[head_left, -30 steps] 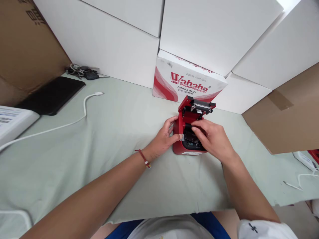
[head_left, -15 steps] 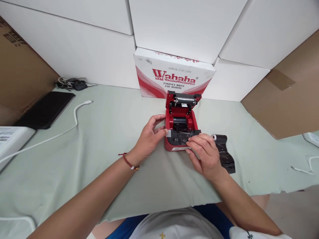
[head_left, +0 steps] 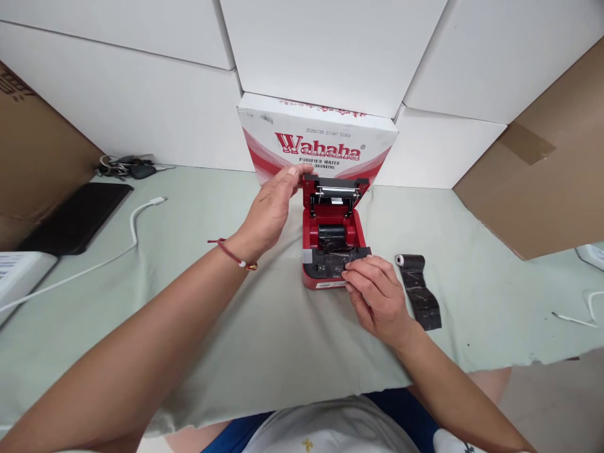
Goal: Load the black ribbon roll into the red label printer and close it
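Note:
A small red label printer (head_left: 309, 280) stands with its lid (head_left: 336, 184) raised, showing a roller inside. A black roll (head_left: 332, 236) sits in its red bay, and a strip of thin black film (head_left: 336, 264) runs from it over the dark front deck. My left hand (head_left: 274, 204) is at the lid's upper left corner, fingers stretched out and tips reaching behind its edge; the thumb is off the lid. At the front right of the deck, my right hand (head_left: 380, 292) pinches the film's end, its fingertips partly hiding it.
A partly unrolled black roll (head_left: 418, 289) lies right of the printer. Behind stands a Wahaha carton (head_left: 321, 138) against white boxes (head_left: 330, 44). Keys (head_left: 125, 167), a black flat object (head_left: 78, 217) and a white cable (head_left: 134, 229) lie left. Cardboard boxes (head_left: 533, 170) flank the cloth-covered table.
My left hand has moved from the printer's left side up to the raised lid's corner. My right hand stays at the film on the front deck. The view has shifted slightly.

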Tool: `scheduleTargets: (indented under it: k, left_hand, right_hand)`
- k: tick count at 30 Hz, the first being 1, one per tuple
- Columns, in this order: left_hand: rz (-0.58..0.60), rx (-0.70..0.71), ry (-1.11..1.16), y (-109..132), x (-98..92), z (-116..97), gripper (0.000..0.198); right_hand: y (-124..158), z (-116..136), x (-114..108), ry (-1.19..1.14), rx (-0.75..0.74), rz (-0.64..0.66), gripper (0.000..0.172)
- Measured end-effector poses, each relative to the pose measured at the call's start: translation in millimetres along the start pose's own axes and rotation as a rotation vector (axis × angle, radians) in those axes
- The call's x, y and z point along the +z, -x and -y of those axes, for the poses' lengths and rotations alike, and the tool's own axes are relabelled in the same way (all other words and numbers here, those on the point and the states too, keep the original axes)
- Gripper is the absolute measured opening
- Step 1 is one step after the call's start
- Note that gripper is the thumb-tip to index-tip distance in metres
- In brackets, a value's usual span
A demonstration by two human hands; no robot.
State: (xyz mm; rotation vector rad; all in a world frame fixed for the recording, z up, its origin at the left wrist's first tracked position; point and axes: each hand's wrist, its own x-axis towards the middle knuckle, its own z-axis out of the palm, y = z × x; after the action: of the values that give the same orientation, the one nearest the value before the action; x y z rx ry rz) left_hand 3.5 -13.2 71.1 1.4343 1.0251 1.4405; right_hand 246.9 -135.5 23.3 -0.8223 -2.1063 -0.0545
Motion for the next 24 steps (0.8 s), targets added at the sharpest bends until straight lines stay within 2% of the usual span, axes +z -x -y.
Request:
scheduleTargets:
  k: [2, 5, 10, 15, 19, 21, 24]
  left_hand:
    - [-0.006, 0.053, -0.013, 6.6, 2.7, 1.5, 0.048]
    - [-0.020, 0.177, -0.124, 29.0, 1.4, 7.6, 0.055]
    - [0.118, 0.283, -0.294, 61.2, -7.1, 22.6, 0.057]
    - [0.130, 0.413, -0.354, 67.6, -8.4, 34.5, 0.051]
    - [0.131, 0.487, -0.370, 67.9, -7.2, 39.4, 0.038]
    - [0.162, 0.477, -0.346, 67.5, -8.5, 40.6, 0.030]
    - [0.238, 0.390, -0.231, 67.0, -11.8, 42.2, 0.021]
  right_hand:
    - [-1.1, 0.7, -0.3, -0.010, -0.008, -0.011, 0.044]
    - [-2.4, 1.6, -1.4, -0.030, -0.001, -0.019, 0.043]
    - [-2.3, 1.6, -4.0, -0.024, 0.008, 0.004, 0.043]
    - [-1.8, 1.1, -4.7, 0.000, -0.006, 0.017, 0.040]
    - [-1.2, 0.2, -3.7, 0.020, -0.021, -0.003, 0.040]
    - [-1.3, 0.1, -3.8, 0.019, -0.023, -0.009, 0.042]
    - [-2.8, 0.7, -4.9, 0.012, -0.022, -0.006, 0.042]
